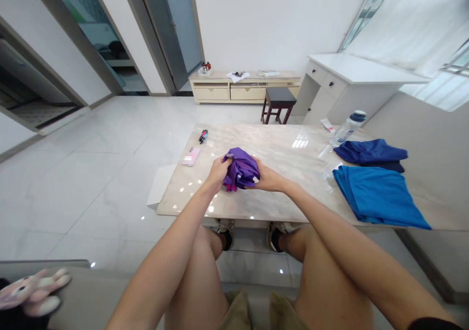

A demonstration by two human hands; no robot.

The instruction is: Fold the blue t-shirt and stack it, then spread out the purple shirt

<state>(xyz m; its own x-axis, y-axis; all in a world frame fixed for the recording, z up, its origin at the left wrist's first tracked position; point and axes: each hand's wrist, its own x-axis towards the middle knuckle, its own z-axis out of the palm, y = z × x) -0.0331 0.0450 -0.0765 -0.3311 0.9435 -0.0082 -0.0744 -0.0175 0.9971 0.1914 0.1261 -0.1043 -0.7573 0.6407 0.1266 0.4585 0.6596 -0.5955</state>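
A bunched purple cloth (240, 166) is held just over the near part of the marble-topped table (282, 149). My left hand (219, 173) grips its left side, with the thumb on top. Around the right side of the bundle closes my right hand (268, 175), its fingertips partly hidden behind the fabric. A small white patch shows on the cloth's lower right. Below its left edge a bit of red and pink (230, 187) sticks out, too small to name.
Folded bright blue cloth (381, 193), dark blue cloth (370, 152) and a clear bottle (348, 129) occupy the table's right side. A pink packet (191, 156) and a small dark multicoloured item (203, 135) lie at left. Beyond stands a stool (280, 96).
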